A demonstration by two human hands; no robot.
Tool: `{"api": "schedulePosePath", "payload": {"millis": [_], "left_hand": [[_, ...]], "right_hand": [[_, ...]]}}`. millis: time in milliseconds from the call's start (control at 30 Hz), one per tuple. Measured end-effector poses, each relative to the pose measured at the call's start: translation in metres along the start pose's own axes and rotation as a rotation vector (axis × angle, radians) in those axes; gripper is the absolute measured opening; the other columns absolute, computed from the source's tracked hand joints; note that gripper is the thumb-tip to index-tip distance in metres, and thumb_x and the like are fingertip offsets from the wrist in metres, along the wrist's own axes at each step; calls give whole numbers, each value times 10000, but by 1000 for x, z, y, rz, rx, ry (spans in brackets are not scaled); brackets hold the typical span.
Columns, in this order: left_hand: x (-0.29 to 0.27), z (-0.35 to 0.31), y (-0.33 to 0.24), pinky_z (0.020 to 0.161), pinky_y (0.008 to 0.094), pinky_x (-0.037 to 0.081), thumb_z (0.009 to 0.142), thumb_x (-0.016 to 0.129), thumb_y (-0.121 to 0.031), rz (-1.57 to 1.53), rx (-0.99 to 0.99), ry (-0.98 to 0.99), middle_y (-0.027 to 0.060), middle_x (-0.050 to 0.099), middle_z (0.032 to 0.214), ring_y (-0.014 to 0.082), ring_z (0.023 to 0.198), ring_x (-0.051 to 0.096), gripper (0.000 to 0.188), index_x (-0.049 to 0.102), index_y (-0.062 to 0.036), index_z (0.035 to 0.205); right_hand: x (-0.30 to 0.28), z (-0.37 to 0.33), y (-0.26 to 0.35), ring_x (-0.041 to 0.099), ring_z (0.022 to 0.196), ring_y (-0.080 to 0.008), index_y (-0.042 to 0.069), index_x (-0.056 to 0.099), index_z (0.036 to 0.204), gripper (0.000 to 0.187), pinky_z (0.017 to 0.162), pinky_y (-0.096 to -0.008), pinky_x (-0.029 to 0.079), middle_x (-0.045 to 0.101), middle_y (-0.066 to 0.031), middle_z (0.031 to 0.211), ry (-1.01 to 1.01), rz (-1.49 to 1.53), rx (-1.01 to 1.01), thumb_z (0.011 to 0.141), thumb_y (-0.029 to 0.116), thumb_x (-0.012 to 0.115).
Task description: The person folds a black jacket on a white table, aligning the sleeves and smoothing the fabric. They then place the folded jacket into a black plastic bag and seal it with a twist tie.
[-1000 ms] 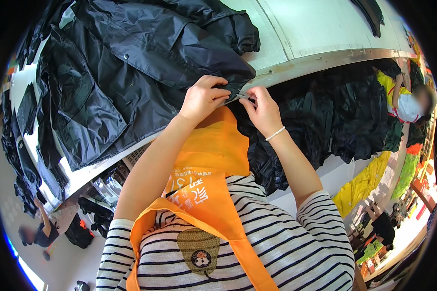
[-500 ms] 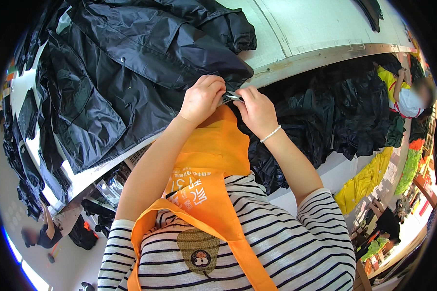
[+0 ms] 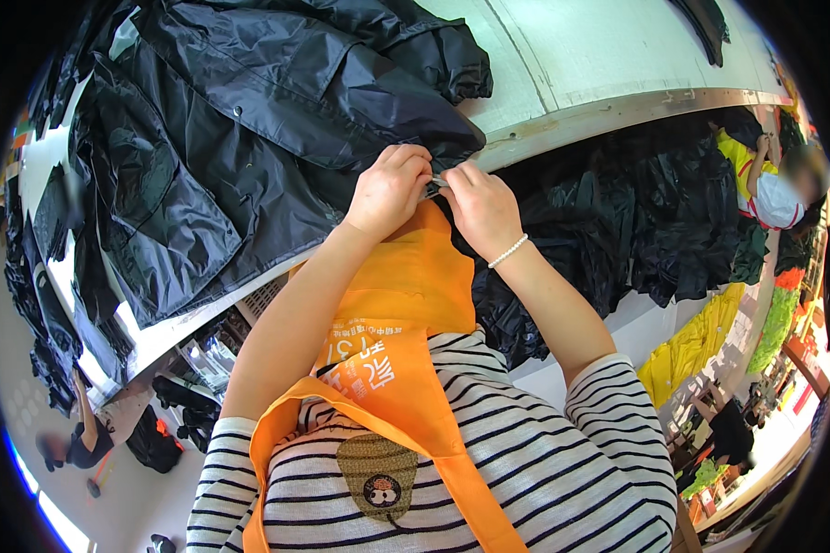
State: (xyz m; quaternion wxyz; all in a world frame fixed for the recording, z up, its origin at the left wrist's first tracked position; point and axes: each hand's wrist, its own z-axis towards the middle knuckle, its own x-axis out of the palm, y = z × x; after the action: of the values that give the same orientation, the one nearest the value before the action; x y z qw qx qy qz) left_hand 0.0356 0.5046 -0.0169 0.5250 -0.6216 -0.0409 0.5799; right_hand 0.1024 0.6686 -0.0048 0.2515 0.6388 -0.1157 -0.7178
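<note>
- The black jacket lies spread over the near side of the table, its lower edge overhanging on the left and one corner reaching the hands at the table's rim
- At that corner the left hand is closed with fingers curled, seemingly pinching a bit of the fabric; the exact hold is hidden behind the knuckles
- The right hand faces it, almost touching, thumb and fingers closed on a small grey item, too small to identify
- As for progress, the jacket is already laid out, with a snap button showing on its front; the work at the corner looks under way and unfinished, since both hands are engaged there, though how much is left cannot be told
- Below the hands hangs the wearer's orange apron
- To the right, beside the table, is a heap of black garments, with a yellow garment beyond it
- Further out, one co-worker is at the right and another co-worker at the lower left, both well apart from the jacket
</note>
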Motion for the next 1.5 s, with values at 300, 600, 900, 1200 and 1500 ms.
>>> {"api": "schedulePosePath", "payload": {"millis": [300, 600, 900, 1200, 1500], "left_hand": [[-22, -17, -19, 853, 393, 484, 783, 623, -26, -47, 138, 17, 156, 589, 1137, 347, 982, 572, 79, 573, -6, 843], [-128, -288, 6, 805, 411, 484, 869, 537, -170, 108, -898, 89, 159, 615, 943, 353, 941, 588, 181, 633, -30, 933], [-100, -420, 8, 738, 450, 488, 900, 512, -463, 189, -1475, 319, 168, 654, 907, 359, 881, 617, 450, 674, -45, 854], [-156, -218, 45, 958, 444, 400, 785, 675, -238, 431, -459, -299, 146, 529, 1238, 360, 1136, 481, 469, 565, -96, 1219], [-224, -221, 111, 1045, 419, 342, 953, 302, -611, -1878, -384, -142, 123, 525, 1341, 259, 1257, 470, 727, 450, -24, 1355]], "right_hand": [[-7, 4, 2, 607, 748, -322, 61, 554, 976, 259, 610, -395, 491, 582, -123, 897, -103, 209, 130, 765, 105, 699], [7, 31, 4, 638, 806, -232, 84, 612, 1096, 404, 672, -341, 521, 555, -33, 1103, 81, 110, 81, 731, 164, 765], [9, 37, -4, 623, 759, -290, 56, 632, 948, 174, 653, -356, 509, 586, -59, 1108, 203, -57, -114, 797, 116, 695], [-97, 118, 89, 267, 513, -36, 52, 611, 819, 311, 455, -227, 213, 332, 67, 603, -277, 655, 638, 938, 335, 563], [63, 97, 288, 639, 787, -343, 85, 593, 889, 186, 695, -454, 500, 663, -133, 827, 543, 308, -49, 893, 272, 589]]}}
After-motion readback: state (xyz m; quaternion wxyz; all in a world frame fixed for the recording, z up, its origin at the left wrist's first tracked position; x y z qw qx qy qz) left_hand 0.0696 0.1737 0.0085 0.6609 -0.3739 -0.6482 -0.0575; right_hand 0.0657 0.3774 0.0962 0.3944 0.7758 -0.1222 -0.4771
